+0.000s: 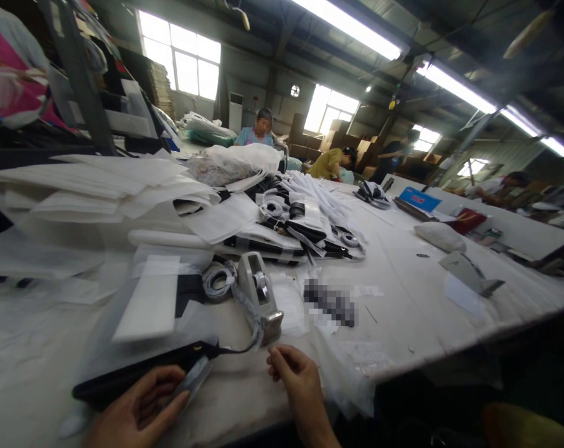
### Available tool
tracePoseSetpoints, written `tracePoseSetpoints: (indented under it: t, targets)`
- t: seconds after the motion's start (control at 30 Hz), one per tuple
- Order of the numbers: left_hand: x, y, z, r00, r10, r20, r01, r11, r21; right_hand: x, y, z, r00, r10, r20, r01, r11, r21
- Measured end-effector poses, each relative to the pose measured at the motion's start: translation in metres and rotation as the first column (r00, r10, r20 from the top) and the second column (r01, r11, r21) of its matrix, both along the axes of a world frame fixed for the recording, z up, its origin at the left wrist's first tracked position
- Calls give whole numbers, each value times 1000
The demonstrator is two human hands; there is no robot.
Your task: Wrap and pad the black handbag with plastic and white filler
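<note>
My left hand (139,407) is curled at the lower left, with thumb and fingers around a plastic-wrapped piece (198,378); its contents are unclear. Beside these fingers lies a long black bag (123,378) with a dark strap (238,350) running right. My right hand (300,382) is raised at the table's front, thumb and fingertips pinched together. Whatever sits in that pinch is too small to make out. Just beyond it stands a grey tape dispenser (258,298). A coiled, wrapped strap (218,280) and a white card strip (151,298) lie left of the dispenser.
White sheets (99,186) are heaped at the left. Several black bags with wrapped straps (300,227) pile up in the middle. A second dispenser-like object (471,274) and a blue box (417,199) stand on the right of the table (403,311). Co-workers (331,163) are farther back.
</note>
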State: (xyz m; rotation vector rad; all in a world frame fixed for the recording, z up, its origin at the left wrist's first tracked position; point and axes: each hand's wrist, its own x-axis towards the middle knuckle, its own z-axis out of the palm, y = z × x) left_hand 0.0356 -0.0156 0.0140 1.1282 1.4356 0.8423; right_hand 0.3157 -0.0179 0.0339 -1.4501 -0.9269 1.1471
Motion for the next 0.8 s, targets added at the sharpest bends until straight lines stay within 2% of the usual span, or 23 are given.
tracePoseSetpoints:
  t: [0.17,0.3,0.53,0.8]
  targets:
    - [10,-5,15,997,39,-67,-31,993,110,-40,-17,20,944,258,-205,-255,966,40]
    - [13,-8,20,994,-16,-111,33,989,147,-72,-10,29,889,399,-225,-403,915,29]
    - [8,-10,15,981,-16,-194,58,976,210,-96,15,17,932,350,-93,-357,931,-72]
    - [4,-11,12,950,-24,-312,129,938,322,-101,20,11,931,364,26,-358,924,-131]
